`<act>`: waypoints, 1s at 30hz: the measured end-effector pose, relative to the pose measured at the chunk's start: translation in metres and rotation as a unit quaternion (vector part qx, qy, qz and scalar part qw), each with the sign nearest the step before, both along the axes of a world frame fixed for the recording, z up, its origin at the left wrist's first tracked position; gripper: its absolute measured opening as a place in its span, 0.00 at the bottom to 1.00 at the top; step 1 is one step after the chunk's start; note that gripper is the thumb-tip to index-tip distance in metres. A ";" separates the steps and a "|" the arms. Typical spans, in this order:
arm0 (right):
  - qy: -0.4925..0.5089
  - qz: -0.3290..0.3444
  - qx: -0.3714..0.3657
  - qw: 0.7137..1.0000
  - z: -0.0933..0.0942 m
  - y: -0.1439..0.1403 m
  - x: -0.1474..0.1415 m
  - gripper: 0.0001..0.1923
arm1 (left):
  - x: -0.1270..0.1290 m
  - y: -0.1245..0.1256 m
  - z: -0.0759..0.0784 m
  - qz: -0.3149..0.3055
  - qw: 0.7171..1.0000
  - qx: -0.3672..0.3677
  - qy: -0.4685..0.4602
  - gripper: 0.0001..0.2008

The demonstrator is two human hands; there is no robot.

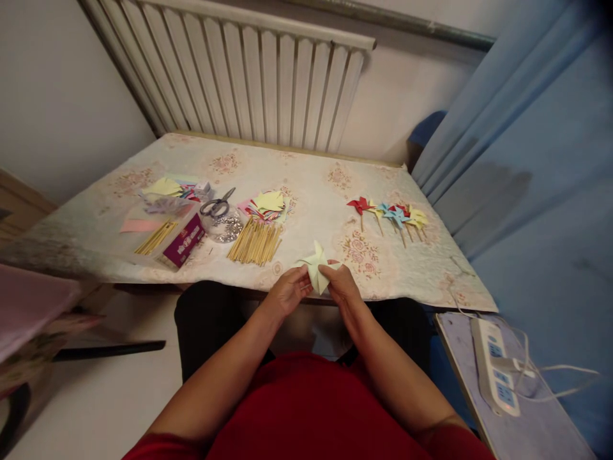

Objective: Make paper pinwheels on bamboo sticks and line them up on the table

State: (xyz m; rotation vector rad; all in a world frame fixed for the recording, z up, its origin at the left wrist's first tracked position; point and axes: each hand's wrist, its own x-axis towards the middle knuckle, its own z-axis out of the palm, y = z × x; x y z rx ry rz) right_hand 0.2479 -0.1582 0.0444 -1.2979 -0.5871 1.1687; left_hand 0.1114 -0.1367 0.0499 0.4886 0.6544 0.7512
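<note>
Holding pale green folded-paper pinwheel point(317, 271) two-handed at table edge

Left bare hand point(290, 289) pinched the left side between thumb and fingers; right bare hand point(342, 281) gripped the right side, thumb on top near the centre. Neither was free. Pinwheel sat between them, over the front edge of the table with the pale floral cloth point(311, 185). No stick showed on it; couldn't tell if a pin was through the middle.

Main risk, my read: folded tips springing open if either thumb eased off. Second: too hard a pinch, and thin paper would crease or tear at the centre. A drop there could have gone off the front edge into the lap.

Next out, left of the hands: row of tan wooden sticks point(255, 241), loose, liable to roll if a sleeve or forearm caught them. Behind them, stack of multicoloured cut paper point(267, 203), easy to scatter. Beside it, round clear dish of small shiny metal pieces point(224, 228); a knock would spill them, and any sharp ones could prick. Dark-handled scissors point(221, 203) lay by its rim; contact unclear. Further left, purple-and-white box point(184, 244).

Far right: cluster of red, blue and yellow pinwheels on sticks point(394, 214), overlapping, so pulling one could have bent a neighbour.
</note>
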 end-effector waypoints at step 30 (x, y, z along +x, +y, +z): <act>-0.034 0.011 -0.021 0.999 -0.003 -0.005 -0.010 0.13 | 0.023 -0.008 0.006 0.106 0.986 0.068 0.113 0.12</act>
